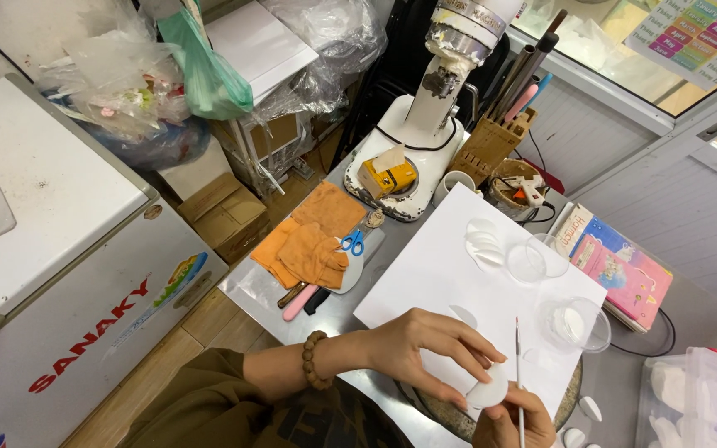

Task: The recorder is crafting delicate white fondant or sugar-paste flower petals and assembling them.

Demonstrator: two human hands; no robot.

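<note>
My left hand (425, 342), with a brown bead bracelet on its wrist, pinches a small white petal-shaped piece (490, 388) at the near edge of a white sheet (441, 274). My right hand (514, 421) sits low at the frame's bottom and holds a thin white brush-like stick (518, 365) upright, its tip close beside the petal. More white petals (485, 242) lie stacked farther up the sheet.
Two clear plastic cups (537, 259) (576, 325) stand on the sheet's right side. An orange cloth (313, 236) and blue scissors (353, 242) lie left of it. A white stand mixer (425, 124), a wooden tool holder (495, 141), a pink book (620, 270) and a white chest freezer (60, 249) surround the table.
</note>
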